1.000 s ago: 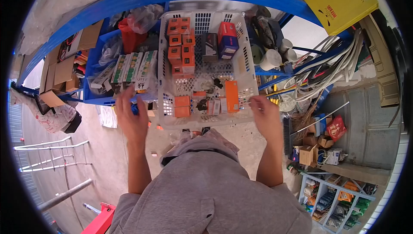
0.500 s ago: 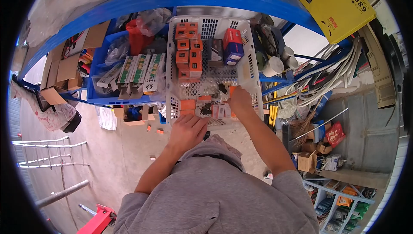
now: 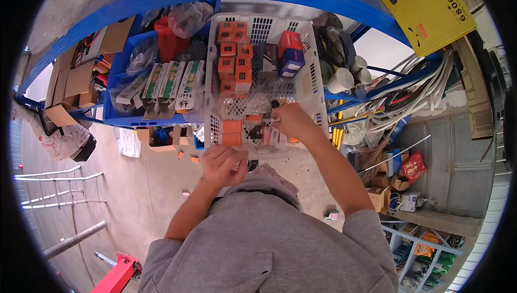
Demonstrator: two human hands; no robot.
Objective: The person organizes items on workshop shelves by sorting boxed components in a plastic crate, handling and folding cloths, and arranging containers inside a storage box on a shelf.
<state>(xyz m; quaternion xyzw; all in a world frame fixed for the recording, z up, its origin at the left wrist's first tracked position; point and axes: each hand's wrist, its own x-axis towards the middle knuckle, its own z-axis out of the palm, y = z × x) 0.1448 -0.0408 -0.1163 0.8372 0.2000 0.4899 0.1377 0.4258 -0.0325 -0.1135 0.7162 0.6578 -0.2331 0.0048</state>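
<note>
Seen from above, a person in a grey short-sleeved top works over a white plastic basket (image 3: 308, 77) with perforated walls. The right hand (image 3: 295, 121) reaches inside, near the front, its fingers bunched narrowly just beside small orange-and-white boxes (image 3: 269, 135); whether they grip anything cannot be told. The left hand (image 3: 223, 165) is at the basket's near edge, fingers loosely curled; its palm is hidden, so whether it holds something is unclear. Just beyond it, inside the basket, are larger orange boxes (image 3: 232, 132).

Farther back in the basket, more orange boxes stand in a stack (image 3: 235, 62) on the left, with a dark box (image 3: 267, 60) and a red-and-blue box (image 3: 291, 62) to the right. Left of the basket, a blue bin (image 3: 123, 119) holds green-and-white cartons (image 3: 173, 83) and a red bag (image 3: 171, 40). White cable (image 3: 431, 85) hangs in loops at far right.
</note>
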